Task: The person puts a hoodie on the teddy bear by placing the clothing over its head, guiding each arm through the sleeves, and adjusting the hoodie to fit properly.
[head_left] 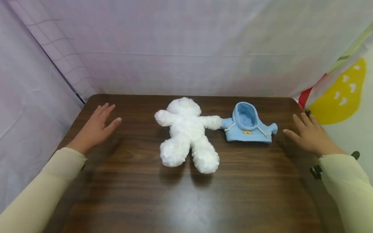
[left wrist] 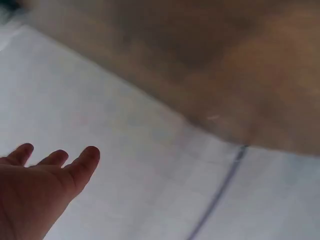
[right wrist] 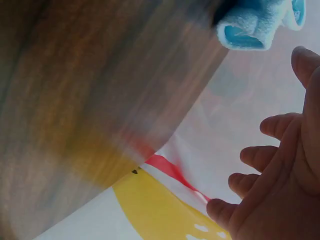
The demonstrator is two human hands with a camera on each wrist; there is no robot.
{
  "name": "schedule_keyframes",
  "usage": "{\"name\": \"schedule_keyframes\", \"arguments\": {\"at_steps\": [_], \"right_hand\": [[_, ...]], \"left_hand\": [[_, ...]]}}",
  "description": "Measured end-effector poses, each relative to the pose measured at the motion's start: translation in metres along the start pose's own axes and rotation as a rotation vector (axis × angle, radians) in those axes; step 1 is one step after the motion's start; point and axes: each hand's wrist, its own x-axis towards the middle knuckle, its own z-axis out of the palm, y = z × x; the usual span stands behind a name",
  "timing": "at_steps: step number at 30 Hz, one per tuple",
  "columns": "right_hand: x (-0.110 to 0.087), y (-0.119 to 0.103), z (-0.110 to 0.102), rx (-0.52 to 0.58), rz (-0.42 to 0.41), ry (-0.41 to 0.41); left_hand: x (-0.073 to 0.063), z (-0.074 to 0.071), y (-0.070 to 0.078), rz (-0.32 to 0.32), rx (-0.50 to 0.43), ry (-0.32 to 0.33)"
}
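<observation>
In the head view a fluffy white plush toy (head_left: 187, 127) lies on the table with its limbs spread, its feet toward me. To its right lies a small light-blue doll hoodie (head_left: 249, 131) with white drawstrings and a tan patch; one sleeve touches the toy's arm. My left hand (head_left: 97, 129) is held over the table's left side, fingers extended, apart from the toy. At the right edge my right hand (head_left: 311, 136) hovers beside the hoodie's other sleeve, fingers spread and holding nothing. The right wrist view shows the sleeve (right wrist: 245, 32) near that hand's thumb.
The dark brown wooden table (head_left: 131, 194) has rounded far corners. A pale curtain (head_left: 186, 48) hangs right behind it, and another white cloth (head_left: 35, 106) hangs along the left. On the right is a white cloth with a yellow printed shape (head_left: 341, 94).
</observation>
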Motion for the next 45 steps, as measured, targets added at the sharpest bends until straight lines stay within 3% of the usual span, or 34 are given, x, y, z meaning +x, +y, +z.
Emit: {"name": "schedule_keyframes", "arguments": {"at_steps": [2,5,11,17,20,22,26,29,34,36,39,42,45], "right_hand": [[0.004,-0.001,-0.003,0.017,-0.014,0.009],[0.009,-0.005,-0.01,0.056,-0.033,0.015],[0.021,-0.024,-0.023,0.048,-0.08,0.026],[0.035,-0.044,-0.031,0.006,-0.072,-0.021],[0.043,-0.052,-0.031,0.021,-0.077,-0.045],[0.048,-0.057,-0.029,0.037,-0.081,-0.057],[0.057,-0.064,-0.023,0.067,-0.07,-0.071],[0.064,-0.07,-0.016,0.094,-0.055,-0.091],[0.075,-0.082,-0.002,0.115,-0.065,-0.124],[0.077,-0.085,0.002,0.12,-0.06,-0.142],[0.079,-0.088,0.007,0.131,-0.047,-0.164],[0.081,-0.091,0.011,0.152,-0.027,-0.187],[0.08,-0.094,0.013,0.168,-0.001,-0.198]], "left_hand": [[0.009,-0.01,0.017,0.017,-0.056,0.017],[0.029,-0.022,0.052,0.073,-0.059,0.018],[0.078,-0.026,0.14,0.236,-0.017,-0.068],[0.134,0.0,0.242,0.348,0.123,-0.191],[0.159,0.018,0.28,0.389,0.188,-0.265],[0.172,0.031,0.296,0.4,0.203,-0.31],[0.186,0.064,0.316,0.334,0.082,-0.461],[0.188,0.091,0.322,0.218,-0.006,-0.61],[0.191,0.121,0.321,0.099,0.109,-0.84],[0.191,0.127,0.319,0.106,0.174,-0.899],[0.188,0.137,0.315,0.146,0.2,-0.926],[0.186,0.144,0.313,0.209,0.232,-0.913],[0.179,0.145,0.314,0.161,0.211,-0.879]]}}
